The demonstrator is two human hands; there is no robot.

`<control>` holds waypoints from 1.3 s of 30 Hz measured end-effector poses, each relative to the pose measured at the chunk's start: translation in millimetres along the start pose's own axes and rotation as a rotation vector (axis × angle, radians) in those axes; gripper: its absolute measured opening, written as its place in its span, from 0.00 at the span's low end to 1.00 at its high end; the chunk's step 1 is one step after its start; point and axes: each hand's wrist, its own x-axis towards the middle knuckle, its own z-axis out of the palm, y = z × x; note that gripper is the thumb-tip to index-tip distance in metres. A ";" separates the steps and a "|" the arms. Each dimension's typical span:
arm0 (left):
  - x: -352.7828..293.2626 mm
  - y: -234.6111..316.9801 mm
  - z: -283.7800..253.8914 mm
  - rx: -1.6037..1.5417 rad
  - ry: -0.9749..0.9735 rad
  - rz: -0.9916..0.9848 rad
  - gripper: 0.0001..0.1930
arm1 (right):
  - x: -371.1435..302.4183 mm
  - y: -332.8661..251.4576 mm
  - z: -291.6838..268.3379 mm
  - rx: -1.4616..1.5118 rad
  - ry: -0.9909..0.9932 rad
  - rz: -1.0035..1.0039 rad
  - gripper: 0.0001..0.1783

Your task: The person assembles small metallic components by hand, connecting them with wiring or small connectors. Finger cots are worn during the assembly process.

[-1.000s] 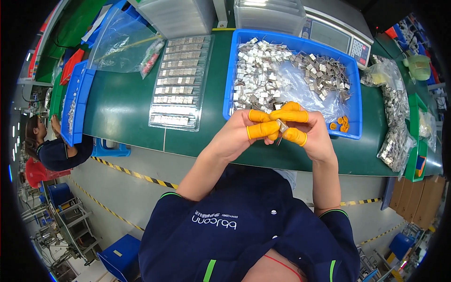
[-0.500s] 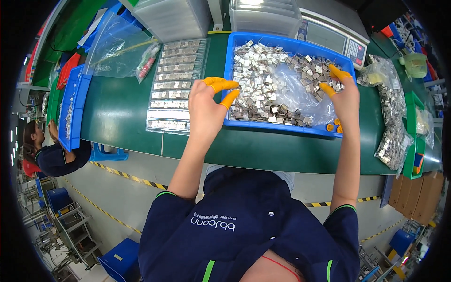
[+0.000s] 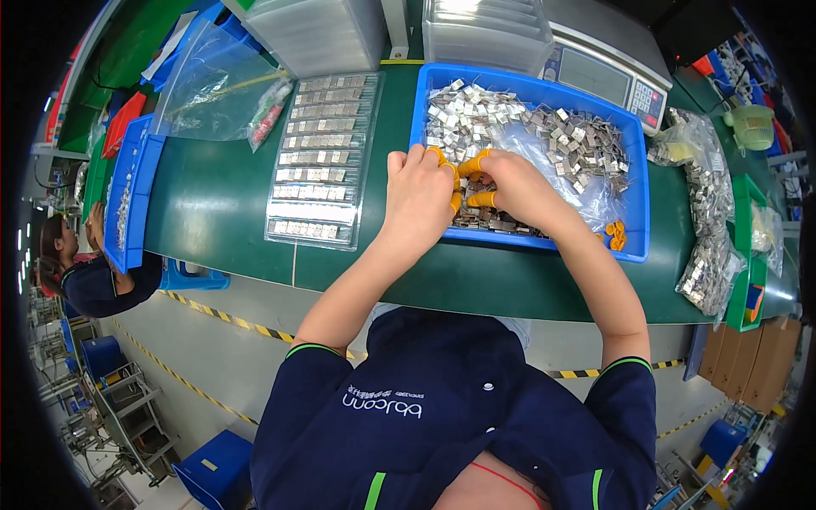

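My left hand [image 3: 419, 195] and my right hand [image 3: 517, 189] meet over the left front part of a blue bin [image 3: 643, 195], yellow finger cots on the fingertips. Both are closed, their fingers bent toward each other; whatever they pinch is hidden between the fingertips. Under and around them lie many small silvery metal parts with thin wire legs [image 3: 586, 140], heaped around a crumpled clear plastic bag [image 3: 523, 153]. Loose yellow finger cots [image 3: 615, 235] rest in the bin's near right corner. To the left, a clear plastic tray [image 3: 355, 204] carries rows of similar metal parts.
Behind the bin stand stacked clear trays [image 3: 486, 38] and a digital scale [image 3: 595, 72]. Bagged metal parts [image 3: 707, 221] lie at the right, beside a green bin [image 3: 750, 289]. A narrow blue bin [image 3: 136, 187] is at the left, where another person [image 3: 106, 276] sits.
My right hand has moved left from the bin's right side to meet my left hand. My left hand has shifted slightly right and nearer, and its fingers have closed.
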 end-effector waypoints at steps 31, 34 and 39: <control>-13.8 2.1 -21.3 -1.356 0.158 -0.576 0.08 | -26.9 -10.1 -8.5 1.044 0.298 0.096 0.06; -20.5 -1.3 -15.9 -1.329 0.201 -0.494 0.11 | -26.5 -11.8 -5.9 1.065 0.267 0.260 0.10; -23.0 4.0 -20.2 -1.451 0.203 -0.588 0.11 | -27.1 -29.2 1.1 0.898 0.380 0.142 0.14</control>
